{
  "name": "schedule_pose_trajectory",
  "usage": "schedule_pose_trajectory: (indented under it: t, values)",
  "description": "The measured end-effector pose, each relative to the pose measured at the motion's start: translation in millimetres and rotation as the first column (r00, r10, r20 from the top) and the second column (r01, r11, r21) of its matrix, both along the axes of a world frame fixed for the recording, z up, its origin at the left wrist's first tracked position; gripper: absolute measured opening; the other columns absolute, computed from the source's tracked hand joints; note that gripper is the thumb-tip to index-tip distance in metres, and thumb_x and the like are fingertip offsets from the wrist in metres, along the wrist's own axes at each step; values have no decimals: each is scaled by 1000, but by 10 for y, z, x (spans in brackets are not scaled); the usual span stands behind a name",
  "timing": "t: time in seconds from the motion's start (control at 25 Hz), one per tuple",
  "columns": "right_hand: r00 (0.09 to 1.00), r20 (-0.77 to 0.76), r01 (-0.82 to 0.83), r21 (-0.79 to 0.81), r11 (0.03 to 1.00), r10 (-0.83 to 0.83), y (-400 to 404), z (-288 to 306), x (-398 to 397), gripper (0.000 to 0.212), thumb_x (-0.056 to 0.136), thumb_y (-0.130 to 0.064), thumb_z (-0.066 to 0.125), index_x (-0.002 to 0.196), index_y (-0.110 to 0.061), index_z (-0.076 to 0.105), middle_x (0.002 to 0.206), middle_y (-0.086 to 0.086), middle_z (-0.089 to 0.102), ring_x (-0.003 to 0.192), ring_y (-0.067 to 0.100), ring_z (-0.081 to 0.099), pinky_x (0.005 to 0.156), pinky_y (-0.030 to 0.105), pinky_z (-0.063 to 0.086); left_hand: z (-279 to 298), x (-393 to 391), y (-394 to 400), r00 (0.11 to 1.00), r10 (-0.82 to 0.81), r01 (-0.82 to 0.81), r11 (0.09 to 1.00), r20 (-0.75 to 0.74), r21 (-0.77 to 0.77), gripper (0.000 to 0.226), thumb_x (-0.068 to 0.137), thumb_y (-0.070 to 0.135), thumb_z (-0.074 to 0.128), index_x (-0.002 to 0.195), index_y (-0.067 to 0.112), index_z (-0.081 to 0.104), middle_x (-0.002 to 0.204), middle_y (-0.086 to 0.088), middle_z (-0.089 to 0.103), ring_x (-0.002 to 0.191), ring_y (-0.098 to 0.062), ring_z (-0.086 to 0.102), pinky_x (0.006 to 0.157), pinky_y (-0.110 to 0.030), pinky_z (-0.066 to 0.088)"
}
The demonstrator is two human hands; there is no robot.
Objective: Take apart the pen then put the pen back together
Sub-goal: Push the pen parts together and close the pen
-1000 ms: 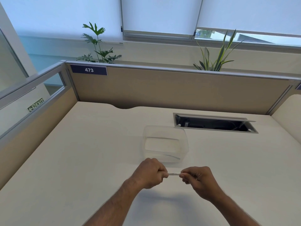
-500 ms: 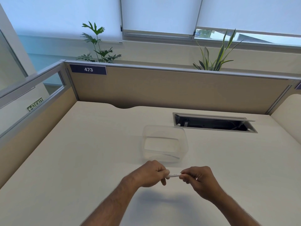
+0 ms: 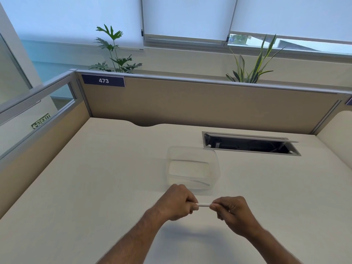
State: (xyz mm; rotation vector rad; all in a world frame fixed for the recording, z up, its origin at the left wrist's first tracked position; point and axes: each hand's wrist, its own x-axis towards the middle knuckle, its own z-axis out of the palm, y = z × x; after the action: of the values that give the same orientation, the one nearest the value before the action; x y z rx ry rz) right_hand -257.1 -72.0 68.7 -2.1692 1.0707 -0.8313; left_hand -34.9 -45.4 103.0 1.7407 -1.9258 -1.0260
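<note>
A thin white pen (image 3: 204,204) lies level between my two hands, just above the desk near its front. My left hand (image 3: 176,204) grips the pen's left end with curled fingers. My right hand (image 3: 231,210) pinches the right end between thumb and fingertips. Only a short white stretch of the pen shows between the hands; both ends are hidden inside them.
A clear plastic container (image 3: 193,167) stands on the cream desk (image 3: 95,187) just beyond my hands, with a thin pale piece lying inside near its front wall. An open cable hatch (image 3: 249,144) sits at the back right. Beige partitions (image 3: 190,103) wall the desk.
Both hands have stayed at the same spot on the pen; the fingers of my left hand shifted slightly around it. The pen remains level between them.
</note>
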Motion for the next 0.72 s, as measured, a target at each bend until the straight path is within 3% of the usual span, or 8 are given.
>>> schedule_pose_trajectory:
  t: [0.12,0.2,0.32,0.44,0.6,0.72]
  values:
    - [999,22,23,36,999,-24,2,-38,5,13,86,-21,68,74,-24,73,49,-14,61,45,14,58,49,34,51,8,-3,12,998,57,-55,996,18,-69,13,80,25,79,93,24,79,84,5,77,72,-7,66,68,-25,56]
    - [999,41,29,24,999,-30,-10,-20,9,14,85,-20,69,73,-25,73,49,-11,61,45,13,58,49,32,50,16,5,17,998,48,-46,996,29,-76,13,78,30,79,90,26,78,81,8,76,72,-7,67,69,-27,57]
    - [1000,27,12,-34,999,-11,-37,44,12,11,83,-24,70,73,-24,73,51,-8,61,44,5,53,47,21,45,70,53,-1,998,-50,53,992,-33,116,17,90,35,63,91,22,75,85,5,76,70,-9,66,66,-28,54]
    - [1000,-4,-17,-76,997,17,-51,73,22,12,84,-29,70,74,-23,73,50,-17,56,45,0,49,48,13,40,95,51,1,990,-135,142,945,-43,293,31,100,32,44,98,15,70,89,-3,76,66,-11,64,61,-25,48]
    - [999,-17,-29,-70,997,28,-53,52,29,14,85,-30,69,74,-22,72,49,-19,54,44,-1,48,48,12,39,25,34,1,993,-106,98,982,44,163,24,96,25,53,86,20,74,74,-1,74,60,-7,61,67,-29,53]
    - [999,-24,-32,-47,998,31,-20,21,42,13,85,-24,69,72,-22,70,48,-19,53,44,0,47,48,12,39,-18,48,4,987,-101,97,995,129,40,19,93,28,59,89,22,76,78,3,74,69,-12,63,70,-29,53]
